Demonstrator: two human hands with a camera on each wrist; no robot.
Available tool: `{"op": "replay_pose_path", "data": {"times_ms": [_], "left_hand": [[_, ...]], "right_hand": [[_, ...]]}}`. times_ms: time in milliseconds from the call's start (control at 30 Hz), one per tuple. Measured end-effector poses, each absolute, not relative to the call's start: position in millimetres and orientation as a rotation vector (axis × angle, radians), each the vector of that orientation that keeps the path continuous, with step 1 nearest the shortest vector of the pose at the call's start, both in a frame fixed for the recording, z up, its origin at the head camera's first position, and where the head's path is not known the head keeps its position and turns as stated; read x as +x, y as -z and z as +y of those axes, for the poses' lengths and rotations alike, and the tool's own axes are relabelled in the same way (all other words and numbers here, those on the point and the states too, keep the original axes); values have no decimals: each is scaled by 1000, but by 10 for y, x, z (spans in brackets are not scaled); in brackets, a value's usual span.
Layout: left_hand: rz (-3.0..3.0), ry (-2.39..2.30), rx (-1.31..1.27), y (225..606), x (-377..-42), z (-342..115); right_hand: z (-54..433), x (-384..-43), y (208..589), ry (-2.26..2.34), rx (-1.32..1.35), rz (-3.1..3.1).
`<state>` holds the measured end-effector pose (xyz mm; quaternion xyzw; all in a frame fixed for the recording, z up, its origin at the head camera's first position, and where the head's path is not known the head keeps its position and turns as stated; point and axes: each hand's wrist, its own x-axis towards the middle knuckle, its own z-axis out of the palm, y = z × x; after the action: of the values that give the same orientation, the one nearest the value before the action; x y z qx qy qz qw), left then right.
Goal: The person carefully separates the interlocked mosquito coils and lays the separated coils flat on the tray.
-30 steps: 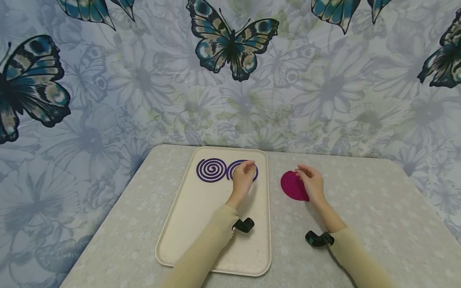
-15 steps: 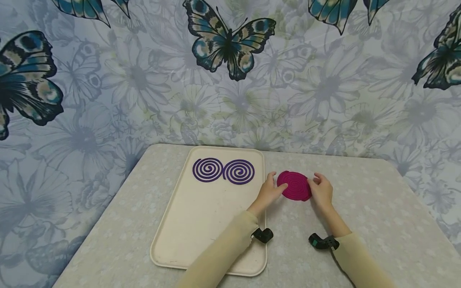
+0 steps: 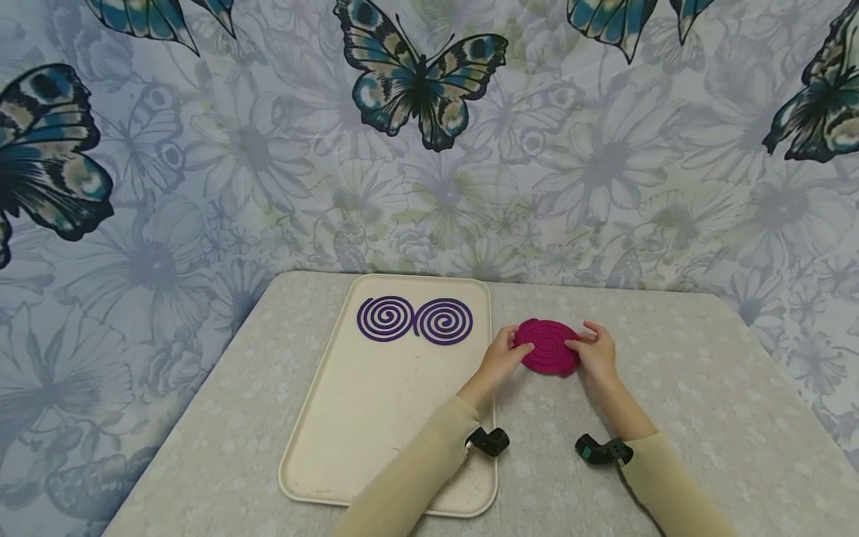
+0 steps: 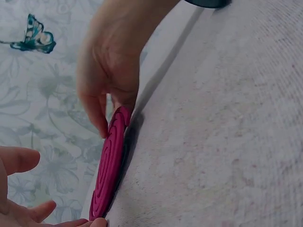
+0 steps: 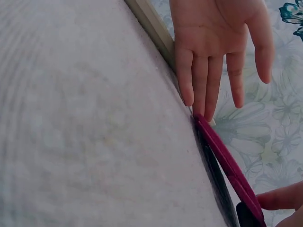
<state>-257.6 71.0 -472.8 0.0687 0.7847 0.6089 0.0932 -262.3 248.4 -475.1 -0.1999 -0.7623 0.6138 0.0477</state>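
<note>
A flat magenta spiral (image 3: 549,350) is held between both hands on the table right of the tray. The left hand (image 3: 498,359) pinches its left edge, thumb on top. The right hand (image 3: 596,356) pinches the opposite edge, thumb on top and the other fingers partly hidden. In the left wrist view, the magenta spiral (image 4: 110,165) stands tilted a little off the table, a dark band beneath it that may be shadow. Two purple spirals, a left one (image 3: 385,319) and a right one (image 3: 444,322), lie side by side at the tray's far end.
The cream tray (image 3: 376,432) has a low raised rim, and the left forearm reaches over its right side. A pale patterned cloth covers the table (image 3: 698,373). Butterfly-printed wall covering (image 3: 429,216) rises behind the far table edge.
The left hand has moved right from the right purple spiral to the magenta spiral's left edge. The right hand has shifted slightly right and down along the opposite edge. The view has drifted slightly.
</note>
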Motion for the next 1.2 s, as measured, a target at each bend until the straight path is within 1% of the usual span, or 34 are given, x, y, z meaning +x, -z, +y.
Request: {"op": "replay_pose_path", "data": {"times_ms": [200,433,567,733,867,1200], "left_hand": [[2295,-1879,137,4725,-2604,682],[2279,-1933,124,4685,-2660,614],[2277,-1954,166,4619,-2712,502],[2261,-1951,251,4523,-2744,299],[2144,-2027,287,4448,-2741,140],[2091,-2241,183,4181,-2670,-194]], "right_hand": [[2493,-2640,4726,-2044,-671,-2315],[2497,-2632,4650,-2106,-610,-2316],[2463,-2582,4508,-2281,-567,-2195],[2326,-2490,4316,-2490,-441,-2019],[2197,-2432,4216,-2542,-360,-1973],[1889,-2374,3956,-2747,-241,-1762]]}}
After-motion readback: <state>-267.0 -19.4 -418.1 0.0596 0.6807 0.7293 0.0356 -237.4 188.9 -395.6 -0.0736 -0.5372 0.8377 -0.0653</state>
